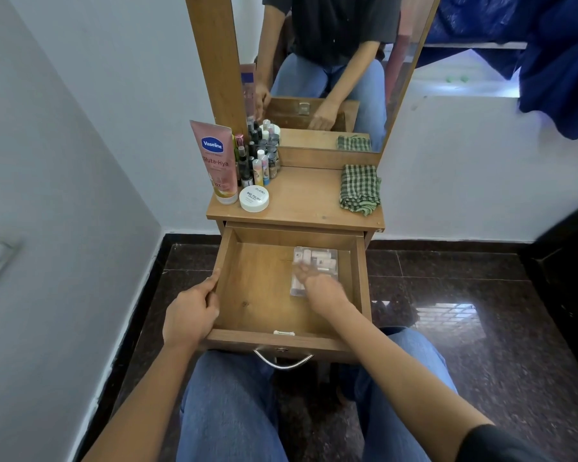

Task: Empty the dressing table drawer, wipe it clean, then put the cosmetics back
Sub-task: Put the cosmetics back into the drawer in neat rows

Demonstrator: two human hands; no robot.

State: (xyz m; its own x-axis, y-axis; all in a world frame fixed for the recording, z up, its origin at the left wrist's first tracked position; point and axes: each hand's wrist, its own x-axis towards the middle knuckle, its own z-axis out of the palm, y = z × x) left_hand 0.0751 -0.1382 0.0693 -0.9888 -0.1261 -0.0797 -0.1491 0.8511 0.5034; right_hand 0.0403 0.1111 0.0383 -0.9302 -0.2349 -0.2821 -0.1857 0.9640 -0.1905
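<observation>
A seated person's left hand [191, 308] grips the left wall of a pulled-out wooden drawer [257, 295], fingers curled over the rim. The right hand [321, 285] reaches inside onto a clear plastic pack of small white tubes [316, 260], which lies on the drawer floor toward the back right. That hand covers the pack's near half. Motion blur smears its fingers, so it cannot be told whether they pinch the pack or merely rest on it.

A curved metal handle [282, 360] hangs from the drawer front, above the person's blue-jeaned knees [227, 411].

The other cosmetics stand at the left of the wooden dressing table top [301, 205]. They include a tall pink tube [214, 161], standing cap-down and reading "Vaseline" and "Gluta-Hya". Just beside its cap is a round white jar [254, 198] whose lid reads "ZUDIO" and "NAIL POLISH". Behind these is a tight cluster of small bottles and sticks [259, 158] (their labels too small to read).

A folded green-and-white checked cloth [359, 190] lies at the top's right edge, well apart from them. The wood-framed mirror [331, 78] behind repeats the hands, bottles and cloth. Blue fabric [548, 61] hangs at upper right over a dark polished stone floor [481, 295].
</observation>
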